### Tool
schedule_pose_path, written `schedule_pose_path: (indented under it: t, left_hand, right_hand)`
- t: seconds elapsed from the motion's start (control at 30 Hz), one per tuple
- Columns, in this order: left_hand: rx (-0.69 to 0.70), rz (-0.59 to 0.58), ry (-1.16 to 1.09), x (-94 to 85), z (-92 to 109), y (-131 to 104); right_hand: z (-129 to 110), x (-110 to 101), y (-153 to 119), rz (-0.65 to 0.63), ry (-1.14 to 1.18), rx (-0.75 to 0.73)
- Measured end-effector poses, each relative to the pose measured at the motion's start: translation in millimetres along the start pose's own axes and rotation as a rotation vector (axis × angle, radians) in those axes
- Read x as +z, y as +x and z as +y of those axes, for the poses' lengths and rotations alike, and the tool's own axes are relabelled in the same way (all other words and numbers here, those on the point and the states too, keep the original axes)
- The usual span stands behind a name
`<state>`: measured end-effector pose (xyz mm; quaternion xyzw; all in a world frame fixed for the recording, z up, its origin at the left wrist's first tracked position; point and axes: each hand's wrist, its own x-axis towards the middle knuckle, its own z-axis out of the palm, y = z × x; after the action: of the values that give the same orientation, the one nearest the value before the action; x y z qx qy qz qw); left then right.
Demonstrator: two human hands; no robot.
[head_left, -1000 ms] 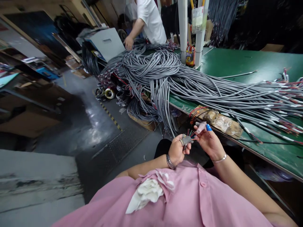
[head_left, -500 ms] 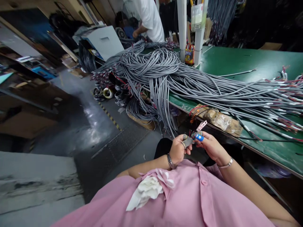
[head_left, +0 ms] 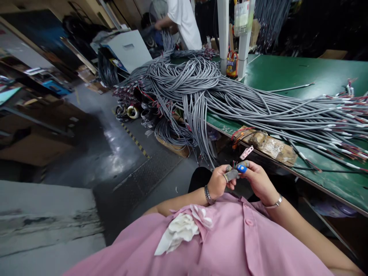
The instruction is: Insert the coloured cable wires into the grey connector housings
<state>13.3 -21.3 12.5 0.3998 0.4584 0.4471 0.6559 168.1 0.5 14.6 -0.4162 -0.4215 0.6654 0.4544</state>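
Grey cables lie heaped on the green bench, their ends showing red and white wires. Nearer than the cables on the bench, a brown pad has a pink tag at its edge. Below the tag, the right hand wears a blue fingertip cover and the left hand a grey one. The shirt is pink with a white flower. Left of the bench, the dark floor carries a yellow-and-black stripe. Beyond the cables, a person wears white.

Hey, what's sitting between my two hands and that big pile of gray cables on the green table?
In the head view, between the hands and the gray cables, a brown taped block with red wires lies on the green table edge, a small pink tag beside it.
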Motion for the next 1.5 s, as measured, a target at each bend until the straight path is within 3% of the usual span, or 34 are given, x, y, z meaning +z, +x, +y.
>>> schedule_pose_path:
  t: [0.13,0.27,0.5,0.9,1.13,1.3,1.5]
  left_hand:
    - [0.032,0.056,-0.071,1.8,0,2]
    - [0.02,0.098,-0.101,4.7,6,5]
    - [0.044,0.082,-0.13,15.0,15,15]
    - [0.018,0.088,-0.091,20.5,8,24]
    - [0.007,0.059,-0.108,9.2,5,15]
    - [-0.057,-0.036,-0.163,-3.3,3,12]
    - [-0.102,-0.113,-0.219,-5.9,0,11]
  right_hand:
    - [6,-8,8,0.092,0.219,0.069]
    - [5,-16,22,0.085,0.399,0.16]
    - [-8,-13,38,0.011,0.346,0.091]
    - [-2,-11,40,0.057,0.382,-0.02]
    - [4,-21,38,-0.034,0.519,0.121]
    - [8,-29,31,-0.102,0.467,0.104]
    - [12,-21,22,-0.146,0.351,0.111]
